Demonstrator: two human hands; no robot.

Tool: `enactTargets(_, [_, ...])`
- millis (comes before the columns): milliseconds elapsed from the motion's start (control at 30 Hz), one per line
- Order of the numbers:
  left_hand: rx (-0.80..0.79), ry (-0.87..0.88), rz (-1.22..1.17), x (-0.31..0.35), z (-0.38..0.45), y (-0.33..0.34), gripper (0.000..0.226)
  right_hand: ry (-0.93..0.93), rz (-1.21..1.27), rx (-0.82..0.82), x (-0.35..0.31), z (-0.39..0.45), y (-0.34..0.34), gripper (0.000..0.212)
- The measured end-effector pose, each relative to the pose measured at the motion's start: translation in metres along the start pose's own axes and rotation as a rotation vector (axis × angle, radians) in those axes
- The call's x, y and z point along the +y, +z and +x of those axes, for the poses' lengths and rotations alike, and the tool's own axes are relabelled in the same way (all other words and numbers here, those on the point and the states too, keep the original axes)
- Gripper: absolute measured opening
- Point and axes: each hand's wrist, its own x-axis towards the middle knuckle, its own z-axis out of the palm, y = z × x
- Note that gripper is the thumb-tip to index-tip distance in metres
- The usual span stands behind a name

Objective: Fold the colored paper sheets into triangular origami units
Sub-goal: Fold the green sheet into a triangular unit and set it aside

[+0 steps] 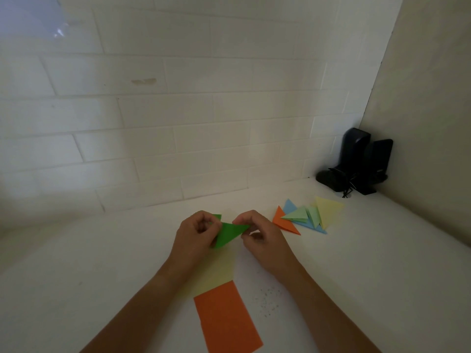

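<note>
Hands pinch a green paper (228,234) between them above the table (356,263), left hand (197,231) gripping one corner and right hand (257,231) the other, seemingly to sharpen a fold, with flat sheets (225,319) below the grip and finished triangles (305,216) to its right.

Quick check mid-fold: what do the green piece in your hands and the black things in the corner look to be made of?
Green piece: thin matte paper, going by its sharp creases and flat colour. Black things in the corner: probably hard plastic with a slight sheen; too dark to be sure. Both hands pinch the green piece, left hand and right hand.
</note>
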Motion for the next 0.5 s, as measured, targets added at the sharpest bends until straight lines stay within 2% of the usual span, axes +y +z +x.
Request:
enactTargets(67, [-0.023,-0.012,-0.052,0.0023,-0.0022,0.0012,0.003,-0.031,-0.04,0.022,-0.0008,0.0003,0.0013,0.033])
enactTargets(133, [-0.061,-0.018,-0.113,0.0042,-0.0036,0.0013,0.006,-0.016,-0.046,0.066,0.0,0.0015,0.001,0.02])
enactTargets(233, [-0.091,0.045,-0.028,0.0014,-0.0021,0.0011,0.017,0.017,-0.024,0.092,0.0023,0.0021,-0.0003,0.012])
enactTargets(333, [-0.102,0.092,0.022,0.0019,-0.0034,0.0004,0.028,0.065,0.02,0.1,0.0024,0.0008,-0.0015,0.018])
enactTargets(500, [-0.093,0.133,-0.04,0.0084,-0.0068,0.0017,0.011,0.113,0.037,0.093,-0.0002,-0.0001,-0.0019,0.03])
